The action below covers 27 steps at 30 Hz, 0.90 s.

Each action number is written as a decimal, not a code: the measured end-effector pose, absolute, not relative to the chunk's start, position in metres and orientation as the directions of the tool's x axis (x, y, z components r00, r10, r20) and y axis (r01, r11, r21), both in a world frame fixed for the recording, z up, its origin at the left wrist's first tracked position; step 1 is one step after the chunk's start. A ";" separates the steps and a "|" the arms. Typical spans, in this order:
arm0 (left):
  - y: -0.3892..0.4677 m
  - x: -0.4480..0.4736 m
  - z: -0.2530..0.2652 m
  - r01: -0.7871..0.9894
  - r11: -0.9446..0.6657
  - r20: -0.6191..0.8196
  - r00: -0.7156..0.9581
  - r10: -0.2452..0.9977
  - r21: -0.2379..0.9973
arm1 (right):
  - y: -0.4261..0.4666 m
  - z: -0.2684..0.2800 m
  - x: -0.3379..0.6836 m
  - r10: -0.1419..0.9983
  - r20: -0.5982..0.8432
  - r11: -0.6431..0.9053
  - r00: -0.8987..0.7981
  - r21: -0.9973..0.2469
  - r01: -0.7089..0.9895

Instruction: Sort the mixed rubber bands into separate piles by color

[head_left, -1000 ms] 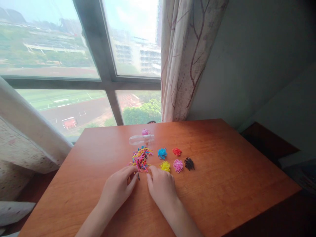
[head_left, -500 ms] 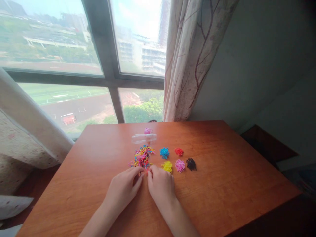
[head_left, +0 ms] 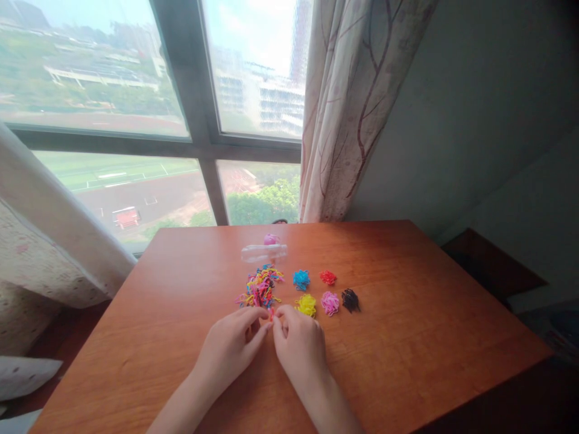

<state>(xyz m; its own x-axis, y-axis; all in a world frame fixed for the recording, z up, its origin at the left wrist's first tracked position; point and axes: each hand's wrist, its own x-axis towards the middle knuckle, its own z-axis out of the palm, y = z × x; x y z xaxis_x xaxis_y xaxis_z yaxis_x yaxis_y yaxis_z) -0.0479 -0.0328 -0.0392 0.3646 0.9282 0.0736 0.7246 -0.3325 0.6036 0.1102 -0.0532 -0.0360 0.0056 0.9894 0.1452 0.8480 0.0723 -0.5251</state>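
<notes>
My left hand [head_left: 237, 337] and my right hand [head_left: 298, 337] meet just below a mixed pile of coloured rubber bands [head_left: 261, 286]. Between their fingertips shows a small bit of red and pink rubber bands [head_left: 271, 314]; how many there are I cannot make out. Both hands are closed in a pinch on it. Right of the mixed pile lie single-colour heaps: blue bands [head_left: 301, 279], red bands [head_left: 328, 277], yellow bands [head_left: 306, 305], pink bands [head_left: 330, 303] and black bands [head_left: 350, 300]. The yellow heap is closest to my right hand, which hides its lower edge.
Behind the mixed pile, a clear plastic container [head_left: 264, 253] lies on its side, with a pink round object [head_left: 271, 239] beyond it. The wooden table [head_left: 407, 337] reaches to the window [head_left: 253, 187]. Curtains [head_left: 348, 120] hang at both sides.
Both hands have drawn slightly towards me and to the right, away from the mixed pile. More of the red and pink bands now shows between the fingertips. The heaps stay put.
</notes>
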 end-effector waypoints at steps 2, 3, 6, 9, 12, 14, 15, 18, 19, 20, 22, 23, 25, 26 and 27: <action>-0.033 -0.048 -0.041 0.716 -0.343 0.082 0.373 0.924 0.608 | -0.055 -0.035 0.110 0.989 0.151 0.078 0.005 -0.537 0.840; -0.033 -0.048 -0.042 0.711 -0.350 0.087 0.379 0.921 0.610 | -0.055 -0.035 0.110 0.988 0.152 0.079 0.005 -0.540 0.838; -0.033 -0.050 -0.044 0.701 -0.364 0.101 0.387 0.917 0.613 | -0.057 -0.036 0.110 0.989 0.149 0.069 0.014 -0.539 0.840; -0.033 -0.050 -0.045 0.703 -0.370 0.107 0.389 0.915 0.608 | -0.058 -0.037 0.111 0.989 0.145 0.059 0.022 -0.534 0.844; -0.033 -0.050 -0.045 0.701 -0.377 0.118 0.390 0.913 0.606 | -0.061 -0.037 0.114 0.989 0.147 0.058 0.025 -0.534 0.844; -0.034 -0.049 -0.044 0.703 -0.382 0.125 0.389 0.913 0.601 | -0.062 -0.037 0.117 0.988 0.154 0.057 0.031 -0.537 0.842; -0.034 -0.049 -0.043 0.706 -0.383 0.127 0.388 0.913 0.596 | -0.063 -0.037 0.118 0.987 0.159 0.059 0.032 -0.538 0.841; -0.034 -0.049 -0.042 0.720 -0.384 0.136 0.379 0.915 0.578 | -0.066 -0.039 0.123 0.983 0.181 0.071 0.033 -0.541 0.838; -0.033 -0.049 -0.042 0.724 -0.383 0.138 0.375 0.917 0.574 | -0.067 -0.039 0.124 0.982 0.186 0.073 0.035 -0.543 0.837; -0.033 -0.049 -0.042 0.727 -0.382 0.140 0.372 0.918 0.571 | -0.068 -0.040 0.127 0.981 0.190 0.071 0.041 -0.547 0.834; -0.032 -0.050 -0.043 0.731 -0.383 0.140 0.372 0.917 0.565 | -0.070 -0.041 0.133 0.978 0.202 0.063 0.061 -0.559 0.827; -0.032 -0.050 -0.044 0.733 -0.385 0.141 0.373 0.917 0.561 | -0.071 -0.042 0.138 0.975 0.209 0.058 0.074 -0.566 0.823; -0.032 -0.050 -0.043 0.739 -0.391 0.144 0.378 0.915 0.549 | -0.071 -0.043 0.149 0.969 0.222 0.040 0.110 -0.579 0.814; -0.032 -0.050 -0.043 0.743 -0.396 0.145 0.382 0.913 0.540 | -0.071 -0.044 0.157 0.965 0.226 0.027 0.131 -0.583 0.812; -0.033 -0.050 -0.042 0.747 -0.401 0.146 0.386 0.911 0.530 | -0.070 -0.044 0.165 0.961 0.229 0.009 0.154 -0.584 0.812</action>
<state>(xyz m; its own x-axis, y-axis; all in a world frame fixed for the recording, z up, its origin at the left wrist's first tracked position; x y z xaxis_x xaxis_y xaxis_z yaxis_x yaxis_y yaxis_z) -0.0497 -0.0327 -0.0422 0.3855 0.9110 0.1463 0.7472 -0.4013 0.5298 0.1646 -0.0704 -0.0445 0.1542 0.9612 0.2286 0.8116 0.0087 -0.5842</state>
